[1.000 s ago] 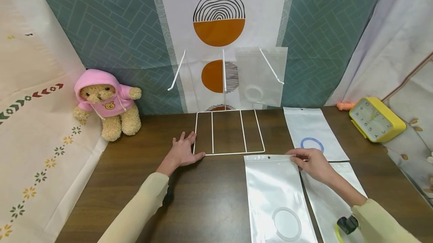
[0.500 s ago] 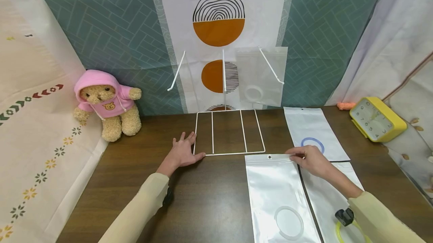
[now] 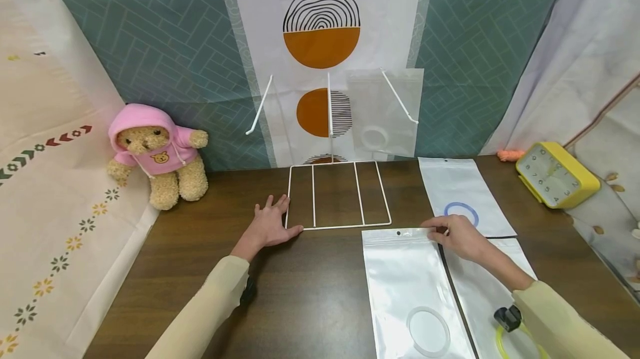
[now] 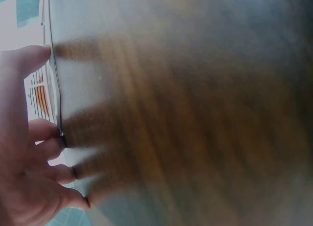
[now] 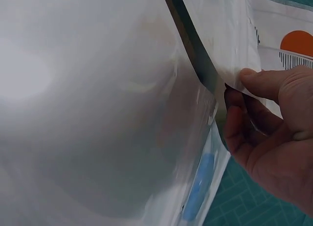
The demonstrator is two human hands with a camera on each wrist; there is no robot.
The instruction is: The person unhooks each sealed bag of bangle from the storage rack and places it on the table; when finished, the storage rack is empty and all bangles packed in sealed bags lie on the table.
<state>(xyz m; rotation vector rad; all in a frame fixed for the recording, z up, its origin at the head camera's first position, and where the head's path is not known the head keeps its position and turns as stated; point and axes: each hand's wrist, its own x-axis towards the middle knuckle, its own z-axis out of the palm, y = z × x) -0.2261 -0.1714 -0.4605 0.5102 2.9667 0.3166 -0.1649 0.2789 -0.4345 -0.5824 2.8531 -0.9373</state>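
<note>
My left hand [image 3: 270,221] rests on the table with fingers spread, its thumb and fingertips touching the left front corner of a white wire rack [image 3: 345,227]. In the left wrist view those fingertips meet the rack's bar. My right hand [image 3: 462,242] pinches the top right corner of a silvery zip bag [image 3: 400,275] between thumb and fingers. That bag lies flat and holds a clear ring [image 3: 428,353]. The right wrist view shows the pinched bag corner [image 5: 234,55] slightly raised. A frosted bag [image 3: 387,142] hangs at the rack's right hook [image 3: 399,95].
Two more silvery bags lie to the right, one with a blue ring [image 3: 461,204], one with a yellow ring [image 3: 520,348] partly under my sleeve. A yellow clock [image 3: 557,175] and orange object [image 3: 510,155] stand back right; a teddy bear [image 3: 155,153] sits back left.
My right forearm has shifted slightly left, showing more of the yellow ring. The pinched bag's lower part has edged a little right. My left hand stays put on the rack corner.
</note>
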